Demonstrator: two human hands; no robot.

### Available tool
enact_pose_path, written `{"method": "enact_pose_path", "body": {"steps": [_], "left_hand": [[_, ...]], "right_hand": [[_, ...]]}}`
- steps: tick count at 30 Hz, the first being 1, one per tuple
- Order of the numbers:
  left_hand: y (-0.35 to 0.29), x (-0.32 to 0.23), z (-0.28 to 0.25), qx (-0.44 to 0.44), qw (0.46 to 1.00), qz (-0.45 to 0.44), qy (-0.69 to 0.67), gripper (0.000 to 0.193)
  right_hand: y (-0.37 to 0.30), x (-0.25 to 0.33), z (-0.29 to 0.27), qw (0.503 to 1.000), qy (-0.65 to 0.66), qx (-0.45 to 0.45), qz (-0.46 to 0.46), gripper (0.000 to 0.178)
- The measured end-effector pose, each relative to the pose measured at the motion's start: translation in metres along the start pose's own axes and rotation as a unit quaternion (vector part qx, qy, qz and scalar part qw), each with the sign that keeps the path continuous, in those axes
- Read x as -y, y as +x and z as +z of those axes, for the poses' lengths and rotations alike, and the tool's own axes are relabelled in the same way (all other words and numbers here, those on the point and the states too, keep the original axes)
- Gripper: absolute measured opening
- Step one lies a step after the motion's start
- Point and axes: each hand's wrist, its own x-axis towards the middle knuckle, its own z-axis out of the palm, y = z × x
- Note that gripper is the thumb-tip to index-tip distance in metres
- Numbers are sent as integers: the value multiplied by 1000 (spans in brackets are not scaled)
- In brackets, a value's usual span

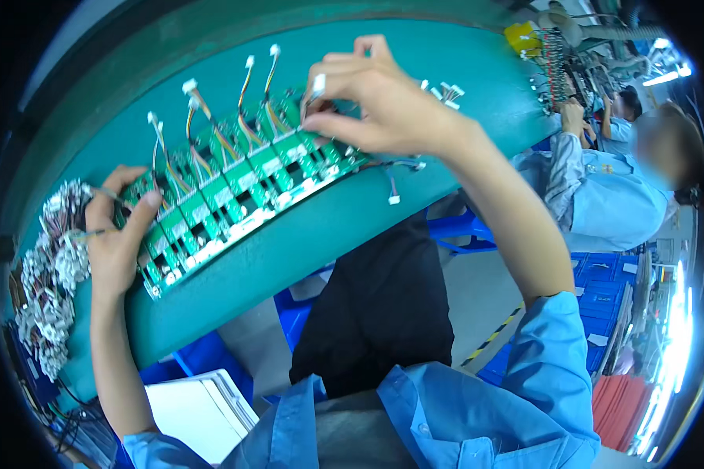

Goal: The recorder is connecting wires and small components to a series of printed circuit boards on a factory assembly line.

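A long green circuit board panel [246, 184] lies slantwise on the green tabletop, made of several like sections side by side. Short multicoloured wire cables [189, 117] with white plugs stand up from it in a row. My left hand [113, 246] grips the panel's left end, thumb on top; some of its fingers are hidden and thin wires pass by them. Over the right part of the panel, my right hand [379, 102] pinches a wire cable between thumb and fingers. Its white plug [318, 84] shows against the fingers, while its lower end is hidden.
A big heap of white-plugged cables [51, 273] lies at the table's left end. Loose cables [395, 187] are right of the panel, with more plugs [448, 94] beyond. A co-worker [614, 180] sits at the right. Blue stools [461, 227] and white papers [199, 414] are below the table.
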Motion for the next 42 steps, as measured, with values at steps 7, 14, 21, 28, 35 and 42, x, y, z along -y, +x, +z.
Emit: {"method": "enact_pose_path", "body": {"steps": [7, 14, 21, 28, 35, 42], "left_hand": [[-1, -7, -6, 9, 997, -71, -32, 37], [-4, 7, -6, 2, 1000, -12, -14, 38], [-1, -5, -1, 17, 999, -36, -14, 36], [2, 2, -9, 39, 999, -5, -9, 33], [1, 4, -7, 33, 999, -2, 3, 32], [2, 3, -10, 52, 998, -17, -18, 32]], "right_hand": [[9, -16, 13, 994, 60, -13, -87, 7], [14, -24, 24, 967, 246, 52, 44, 34], [12, -17, 20, 887, 344, 83, 297, 87], [22, -35, -11, 942, 161, 117, 270, 80], [-29, -100, -14, 976, 37, -7, 214, 18], [-55, -99, -14, 962, -212, 16, 169, 13]]}}
